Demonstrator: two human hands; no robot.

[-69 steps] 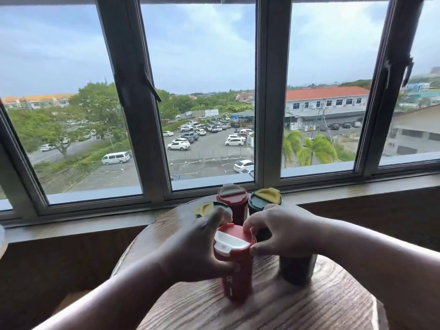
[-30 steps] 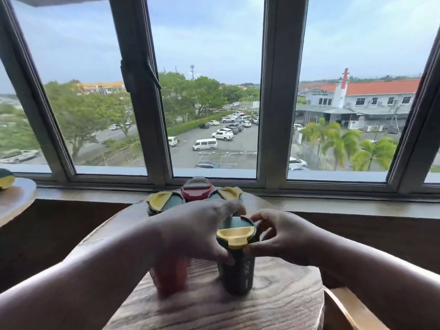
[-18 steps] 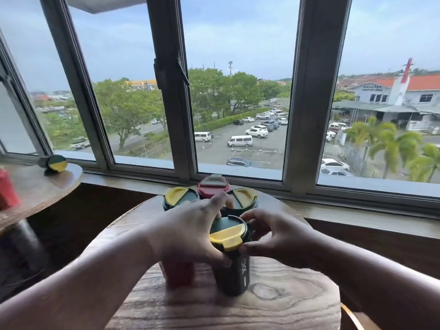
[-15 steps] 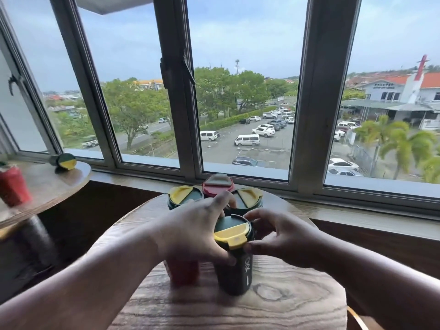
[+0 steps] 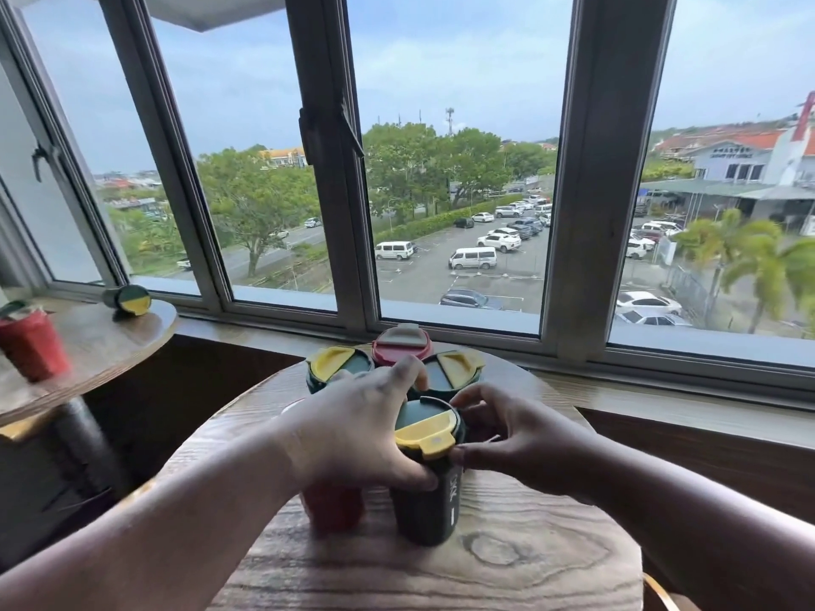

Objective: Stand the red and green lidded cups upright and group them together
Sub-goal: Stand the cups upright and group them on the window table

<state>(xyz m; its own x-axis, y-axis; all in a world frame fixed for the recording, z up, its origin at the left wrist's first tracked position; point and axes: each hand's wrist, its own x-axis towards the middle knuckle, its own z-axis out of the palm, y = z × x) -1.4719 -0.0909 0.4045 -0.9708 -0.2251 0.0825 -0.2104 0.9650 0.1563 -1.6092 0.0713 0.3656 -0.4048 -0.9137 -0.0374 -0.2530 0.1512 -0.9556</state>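
Five lidded cups stand upright in a cluster on the round wooden table [image 5: 520, 566]. At the back are a green cup with a yellow lid [image 5: 337, 366], a red cup with a grey lid [image 5: 401, 343] and another green cup [image 5: 454, 368]. In front, my left hand [image 5: 353, 429] lies over the top of a red cup [image 5: 333, 507] and grips it, hiding its lid; its thumb touches the neighbouring front green cup [image 5: 425, 500]. My right hand [image 5: 507, 438] pinches that cup's yellow-lidded rim from the right.
A second wooden table [image 5: 101, 341] stands at the left. It carries an upright red cup [image 5: 31, 346] and a green cup lying on its side [image 5: 128, 299]. A window sill and frame run behind both tables. A dark gap separates the tables.
The view has swung left, bringing the side table and its two cups into sight. Both hands stay on the two front cups, which now stand side by side close to the back three.
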